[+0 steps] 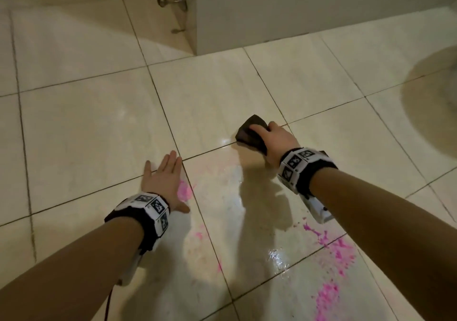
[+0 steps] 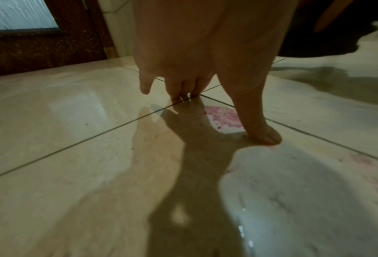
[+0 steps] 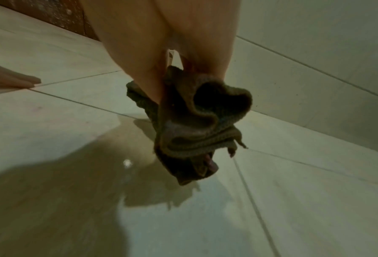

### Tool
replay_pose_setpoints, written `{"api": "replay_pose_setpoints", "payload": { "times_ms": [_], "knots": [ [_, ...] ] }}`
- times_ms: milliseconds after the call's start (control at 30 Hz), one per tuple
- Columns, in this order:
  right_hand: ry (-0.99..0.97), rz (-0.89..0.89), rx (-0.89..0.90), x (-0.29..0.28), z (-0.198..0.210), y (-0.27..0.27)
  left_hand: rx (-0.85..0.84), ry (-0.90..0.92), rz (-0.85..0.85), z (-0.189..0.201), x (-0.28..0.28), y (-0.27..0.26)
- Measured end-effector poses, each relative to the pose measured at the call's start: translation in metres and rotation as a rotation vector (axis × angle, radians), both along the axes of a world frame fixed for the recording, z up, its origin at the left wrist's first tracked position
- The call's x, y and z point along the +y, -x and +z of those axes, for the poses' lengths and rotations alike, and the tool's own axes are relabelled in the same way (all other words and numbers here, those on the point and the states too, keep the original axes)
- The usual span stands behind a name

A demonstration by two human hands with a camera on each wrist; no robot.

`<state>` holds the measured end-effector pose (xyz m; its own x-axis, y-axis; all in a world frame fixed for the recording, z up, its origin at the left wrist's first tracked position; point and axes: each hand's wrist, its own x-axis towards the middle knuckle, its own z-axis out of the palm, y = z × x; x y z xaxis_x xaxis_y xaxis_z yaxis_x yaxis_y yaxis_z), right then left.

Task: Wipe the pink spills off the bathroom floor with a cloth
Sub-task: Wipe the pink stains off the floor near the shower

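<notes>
The right hand [image 1: 273, 140] grips a crumpled dark brown cloth [image 1: 251, 132], pressing it onto the glossy cream tiled floor [image 1: 86, 127] at a grout line. The left hand [image 1: 162, 179] lies flat, fingers straight, braced on the tiles beside a bright pink spill [image 1: 184, 191]. More pink splatter [image 1: 338, 251] lies nearer the person, under the right forearm.

- The right hand [image 1: 274, 140] rests on the dark crumpled cloth [image 1: 249, 132], which lies on the glossy cream tiled floor [image 1: 86, 127] at a grout crossing, ahead of the wet patch.
- The left hand [image 1: 163, 179] lies flat on the floor, left of the cloth and well apart from it.
- A small pink spill [image 1: 184, 191] sits just right of the left hand.
- The large pink splatter [image 1: 333, 271] lies nearer the person, to the right.
- The metal door stop [image 1: 173, 1] stands far ahead on the left.
</notes>
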<state>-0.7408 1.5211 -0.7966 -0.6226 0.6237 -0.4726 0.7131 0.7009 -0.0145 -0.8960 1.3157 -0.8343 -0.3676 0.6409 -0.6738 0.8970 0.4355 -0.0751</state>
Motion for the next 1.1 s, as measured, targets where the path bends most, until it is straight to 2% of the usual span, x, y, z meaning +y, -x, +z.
{"api": "replay_pose_setpoints", "payload": {
  "times_ms": [100,167,267,367,400,467,500,567,633,733,833,900,1000,1100],
  "knots": [
    [0.071,-0.060,0.039,-0.011,-0.025,0.011,-0.016,-0.026,0.005,-0.002,-0.001,0.000],
    [0.051,-0.043,0.062,-0.021,-0.035,0.013,-0.024,-0.047,0.024,-0.004,-0.003,0.000],
    [0.067,0.206,0.065,-0.050,-0.037,-0.003,-0.048,-0.058,0.059,-0.004,-0.005,0.000],
    [0.167,0.497,0.181,-0.087,-0.035,-0.035,-0.054,-0.082,0.084,-0.006,-0.003,0.000],
    [0.204,0.561,0.167,-0.095,-0.035,-0.045,-0.060,-0.085,0.091,-0.006,-0.003,0.000],
    [0.254,0.650,-0.019,-0.096,-0.033,-0.050,-0.070,-0.090,0.108,-0.007,-0.003,-0.001],
    [0.254,0.637,-0.041,-0.090,-0.031,-0.045,-0.074,-0.092,0.113,-0.007,-0.003,-0.002],
    [0.267,0.404,0.088,-0.069,-0.022,-0.019,-0.081,-0.103,0.122,-0.007,-0.003,-0.001],
    [0.181,0.195,0.218,-0.040,-0.021,0.011,-0.086,-0.111,0.131,-0.007,-0.003,-0.001],
    [0.065,0.118,0.141,-0.020,-0.026,0.046,-0.089,-0.104,0.126,-0.007,-0.002,-0.001],
    [0.050,0.105,0.095,-0.029,-0.035,0.057,-0.076,-0.098,0.123,-0.009,-0.002,0.000],
    [0.052,0.225,0.100,-0.043,-0.042,0.049,-0.081,-0.100,0.127,-0.009,-0.002,0.001],
    [0.120,0.504,0.122,-0.071,-0.046,0.023,-0.089,-0.111,0.136,-0.011,-0.003,0.001],
    [0.224,0.756,0.212,-0.097,-0.048,-0.002,-0.077,-0.120,0.130,-0.011,-0.004,0.000]
  ]
}}
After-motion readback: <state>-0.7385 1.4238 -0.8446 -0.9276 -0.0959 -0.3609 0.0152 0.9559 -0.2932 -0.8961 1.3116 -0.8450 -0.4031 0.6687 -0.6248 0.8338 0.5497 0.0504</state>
